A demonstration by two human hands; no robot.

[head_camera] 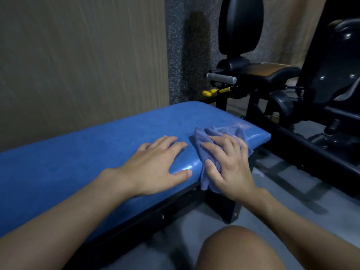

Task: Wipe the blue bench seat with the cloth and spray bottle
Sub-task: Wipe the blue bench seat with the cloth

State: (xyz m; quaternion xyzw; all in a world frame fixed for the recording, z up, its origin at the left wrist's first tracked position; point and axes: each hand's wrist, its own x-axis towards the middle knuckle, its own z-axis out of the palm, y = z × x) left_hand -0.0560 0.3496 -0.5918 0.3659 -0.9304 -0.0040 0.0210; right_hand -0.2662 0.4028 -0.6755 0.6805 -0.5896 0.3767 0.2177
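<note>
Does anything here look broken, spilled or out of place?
Nothing stands out. The blue bench seat looks intact, the right hand presses the cloth near its end, the left hand lies flat beside it. No spray bottle shows.

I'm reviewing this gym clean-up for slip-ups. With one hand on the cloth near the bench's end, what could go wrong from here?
1. The cloth hangs partly over the near edge of the blue bench seat under the right hand, so it may slide off onto the floor.
2. The left hand rests flat on the seat, so that patch could stay unwiped.
</note>
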